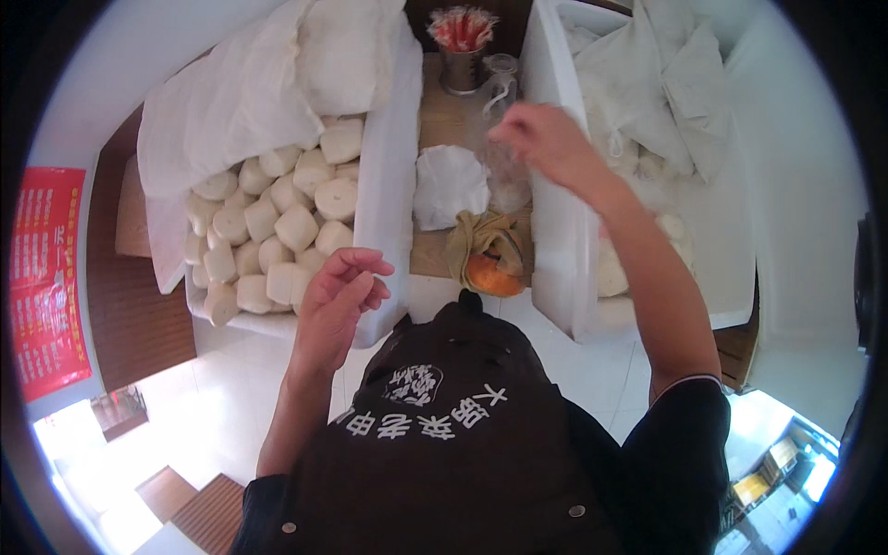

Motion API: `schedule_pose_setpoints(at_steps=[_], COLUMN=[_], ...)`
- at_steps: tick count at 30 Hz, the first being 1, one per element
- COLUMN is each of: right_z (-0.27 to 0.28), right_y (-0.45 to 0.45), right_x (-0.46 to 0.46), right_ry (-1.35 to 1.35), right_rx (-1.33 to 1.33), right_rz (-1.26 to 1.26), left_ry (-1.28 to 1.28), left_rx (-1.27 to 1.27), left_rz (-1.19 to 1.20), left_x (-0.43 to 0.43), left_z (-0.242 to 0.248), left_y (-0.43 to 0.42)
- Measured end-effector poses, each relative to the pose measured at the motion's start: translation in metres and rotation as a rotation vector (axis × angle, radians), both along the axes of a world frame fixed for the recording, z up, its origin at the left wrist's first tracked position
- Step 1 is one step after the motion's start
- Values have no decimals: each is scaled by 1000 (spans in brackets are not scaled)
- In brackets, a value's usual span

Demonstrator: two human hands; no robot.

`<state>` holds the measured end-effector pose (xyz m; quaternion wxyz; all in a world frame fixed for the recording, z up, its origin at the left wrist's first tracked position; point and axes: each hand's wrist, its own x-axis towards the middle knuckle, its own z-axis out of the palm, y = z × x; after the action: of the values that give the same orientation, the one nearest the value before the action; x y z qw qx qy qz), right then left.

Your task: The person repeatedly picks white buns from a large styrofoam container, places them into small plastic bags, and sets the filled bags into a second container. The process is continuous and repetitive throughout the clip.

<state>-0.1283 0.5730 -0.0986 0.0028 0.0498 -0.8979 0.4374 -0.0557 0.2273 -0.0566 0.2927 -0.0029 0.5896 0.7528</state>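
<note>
My left hand (340,302) hovers by the near inner wall of the left white foam box (388,201), fingers apart and loosely curled, holding nothing. Steamed buns (270,229) are piled in that box, partly under a white cloth (229,104). Over the gap between the two boxes, my right hand (544,142) is blurred, its fingertips drawn together. Thin clear plastic bags (510,173) lie beneath and beside it; whether the fingers grip one is unclear. White sheets (451,184), apparently paper or plastic, lie left of the bags.
An orange object (496,274) with an olive cloth (468,243) sits at the wooden surface's front edge. Behind stands a metal cup (461,69) of red-and-white wrapped sticks. The right foam box (565,263) holds cloth (645,90) and pale buns (610,267).
</note>
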Motion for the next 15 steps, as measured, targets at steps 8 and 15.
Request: schedule_pose_setpoints(at_steps=[8,15], right_z=[-214,-285], right_y=[-89,-82], right_x=[-58,-21], right_ry=[-381,-258], right_rx=[342,93], right_rz=[-68,-485], left_ry=[31,4], left_rx=[-157,-283], left_rz=[-20,92], left_x=[22,39], left_z=[5,9], left_y=[-10,-46])
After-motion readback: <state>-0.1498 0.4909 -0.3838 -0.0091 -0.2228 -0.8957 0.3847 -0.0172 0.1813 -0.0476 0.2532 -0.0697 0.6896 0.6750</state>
